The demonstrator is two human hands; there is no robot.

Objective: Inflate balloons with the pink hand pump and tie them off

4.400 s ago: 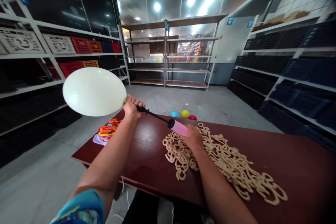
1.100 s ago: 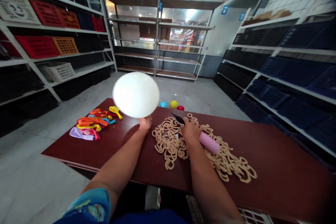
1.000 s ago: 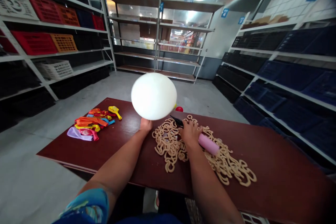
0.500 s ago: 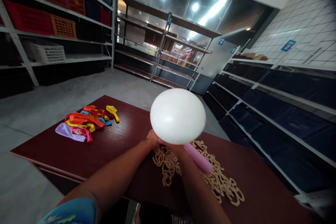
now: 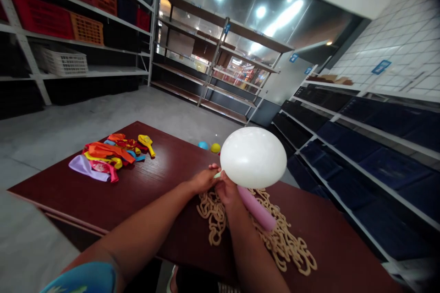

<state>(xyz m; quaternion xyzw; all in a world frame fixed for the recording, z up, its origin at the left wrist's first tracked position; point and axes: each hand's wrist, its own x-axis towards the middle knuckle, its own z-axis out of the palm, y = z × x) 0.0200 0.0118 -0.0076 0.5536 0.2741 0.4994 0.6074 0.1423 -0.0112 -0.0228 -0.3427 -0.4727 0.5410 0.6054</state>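
Note:
An inflated white balloon (image 5: 253, 157) stands above the table, its neck end toward my hands. My left hand (image 5: 205, 179) is closed at the pale neck of the balloon, left of its body. Close against it, my right hand (image 5: 226, 187) pinches the neck nearer to the balloon. A pink tube (image 5: 257, 208), possibly a pump, lies right of my right wrist on a tangled heap of tan cord (image 5: 290, 242). More of the cord shows between my forearms.
Several uninflated coloured balloons (image 5: 110, 151) lie on the left of the dark red table (image 5: 165, 155). A blue balloon (image 5: 202, 145) and a yellow balloon (image 5: 215, 148) show beyond its far edge. Shelves with crates (image 5: 87, 28) stand left, and racks (image 5: 343, 146) stand right.
The white balloon has shifted right and tilted, uncovering my fingers and its pale neck. The blue and yellow balloons beyond the table have come into sight. The view has shifted slightly.

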